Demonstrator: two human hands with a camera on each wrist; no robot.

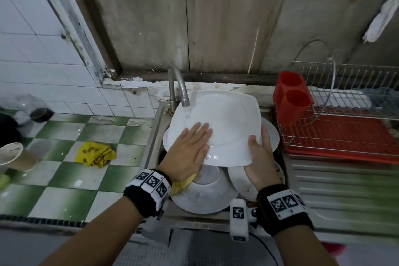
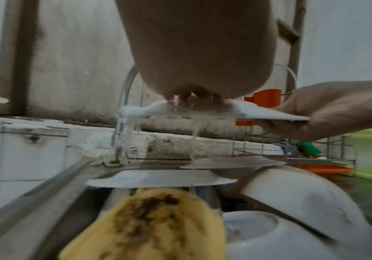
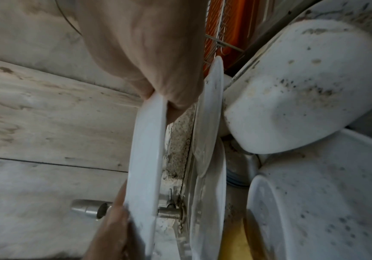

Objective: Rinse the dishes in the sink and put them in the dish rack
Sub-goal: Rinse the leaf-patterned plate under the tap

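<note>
White square plate point(image 1: 224, 123) sits under the faucet point(image 1: 179, 90) stream above the sink point(image 1: 151, 136); my right hand point(image 1: 259, 157) pinches its rim, my left hand point(image 1: 190, 147) lies spread flat. I'd sweep outward, then tilt to drain.

White tiled wall point(image 1: 38, 54), weathered wooden shutters point(image 1: 185, 17), green-checkered counter point(image 1: 71, 157)

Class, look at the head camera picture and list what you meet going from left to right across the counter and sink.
Paper cup → yellow cloth → left hand flat on the square plate → right hand gripping that plate's edge → red cutlery holder → dish rack.
</note>
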